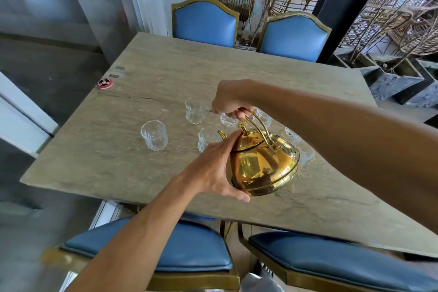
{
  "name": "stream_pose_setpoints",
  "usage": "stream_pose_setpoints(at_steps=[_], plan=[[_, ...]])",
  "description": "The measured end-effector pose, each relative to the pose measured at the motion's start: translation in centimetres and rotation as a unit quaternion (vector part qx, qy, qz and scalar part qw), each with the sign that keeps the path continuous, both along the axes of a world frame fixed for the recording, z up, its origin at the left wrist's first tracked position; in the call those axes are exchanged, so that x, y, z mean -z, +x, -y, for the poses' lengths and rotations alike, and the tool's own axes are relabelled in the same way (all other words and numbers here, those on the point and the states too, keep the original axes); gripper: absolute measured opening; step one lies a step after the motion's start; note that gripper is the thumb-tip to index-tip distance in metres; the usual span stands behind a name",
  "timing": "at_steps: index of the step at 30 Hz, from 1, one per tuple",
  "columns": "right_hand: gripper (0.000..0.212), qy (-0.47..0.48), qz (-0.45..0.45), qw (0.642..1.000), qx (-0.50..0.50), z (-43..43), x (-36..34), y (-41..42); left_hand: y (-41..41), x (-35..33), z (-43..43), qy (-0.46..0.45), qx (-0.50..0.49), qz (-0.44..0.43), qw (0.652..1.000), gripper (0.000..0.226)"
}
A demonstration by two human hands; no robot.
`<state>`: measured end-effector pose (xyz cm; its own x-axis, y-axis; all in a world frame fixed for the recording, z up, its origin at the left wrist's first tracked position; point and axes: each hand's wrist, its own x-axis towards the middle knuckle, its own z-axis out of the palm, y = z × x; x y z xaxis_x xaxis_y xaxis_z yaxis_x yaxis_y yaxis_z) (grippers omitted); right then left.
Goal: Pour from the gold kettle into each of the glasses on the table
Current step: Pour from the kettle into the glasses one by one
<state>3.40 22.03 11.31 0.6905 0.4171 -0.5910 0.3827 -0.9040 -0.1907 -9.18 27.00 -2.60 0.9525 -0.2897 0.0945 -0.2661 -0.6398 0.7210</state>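
The gold kettle hangs tilted above the stone table, its spout pointing away toward a clear glass half hidden behind my left hand. My right hand grips the kettle's arched handle from above. My left hand presses against the kettle's left side and lid. Several clear glasses stand around it: one at the left, one further back, others partly hidden behind the handle and my right arm.
A round red-rimmed disc lies near the table's left edge. Two blue chairs stand at the far side and two blue seats at the near side. Wicker furniture is stacked beyond.
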Motion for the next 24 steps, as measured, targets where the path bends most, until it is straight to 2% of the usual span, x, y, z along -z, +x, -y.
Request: stream_pose_setpoints(at_steps=[15,24], plan=[[0.019,-0.051,-0.027,0.998,0.007,-1.2,1.0,0.6,-0.6,-0.9,-0.5,0.023,-0.007,-0.035,0.999,0.143],[0.018,-0.043,-0.038,0.998,0.012,-1.1,1.1,0.7,-0.6,-1.0,-0.2,0.036,-0.014,-0.054,0.998,0.143]])
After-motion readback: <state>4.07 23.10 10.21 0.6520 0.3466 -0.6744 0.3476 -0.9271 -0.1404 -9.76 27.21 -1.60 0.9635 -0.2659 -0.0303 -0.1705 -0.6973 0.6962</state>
